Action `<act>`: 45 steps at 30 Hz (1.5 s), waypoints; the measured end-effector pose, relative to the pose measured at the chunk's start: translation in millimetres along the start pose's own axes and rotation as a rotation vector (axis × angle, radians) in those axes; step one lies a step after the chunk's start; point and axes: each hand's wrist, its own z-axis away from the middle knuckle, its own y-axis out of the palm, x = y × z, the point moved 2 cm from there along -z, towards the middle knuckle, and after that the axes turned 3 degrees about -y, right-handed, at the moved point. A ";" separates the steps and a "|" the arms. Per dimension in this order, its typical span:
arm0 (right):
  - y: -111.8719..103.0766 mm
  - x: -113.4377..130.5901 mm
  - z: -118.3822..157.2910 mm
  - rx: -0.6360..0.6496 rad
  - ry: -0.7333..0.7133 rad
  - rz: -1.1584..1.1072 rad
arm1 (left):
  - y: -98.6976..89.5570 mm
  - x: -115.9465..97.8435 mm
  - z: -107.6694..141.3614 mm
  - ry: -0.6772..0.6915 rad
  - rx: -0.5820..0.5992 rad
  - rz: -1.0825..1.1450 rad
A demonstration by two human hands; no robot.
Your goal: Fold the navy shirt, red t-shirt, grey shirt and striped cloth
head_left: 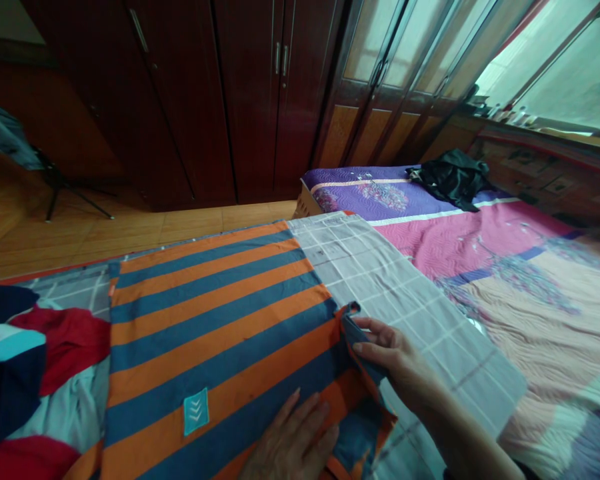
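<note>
An orange and blue striped shirt lies spread on a table covered with a grey checked cloth. A small light-blue patch with chevrons shows on the shirt at its lower left. My left hand rests on the striped fabric near the bottom edge of the view, fingers spread and palm down. To its upper right, my right hand pinches the collar edge of the shirt between thumb and fingers, lifting it slightly. Below my right hand the fabric is bunched and folded.
Red, white and navy clothes are piled at the left. Beyond the table's right side is a bed with a patterned cover and a black garment on it. Dark wooden wardrobes stand behind. A thin black stand is at the far left.
</note>
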 end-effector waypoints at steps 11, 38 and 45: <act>16.8 -38.4 -9.1 0.046 -0.233 0.494 | 23.6 -5.5 11.6 -0.105 -0.019 0.143; -9.8 -72.7 53.5 0.028 -0.692 1.401 | -17.9 27.1 -7.7 -0.490 0.035 -0.020; -20.1 -74.4 58.2 -0.058 -0.696 1.477 | -18.4 26.0 -14.3 -0.467 0.079 0.053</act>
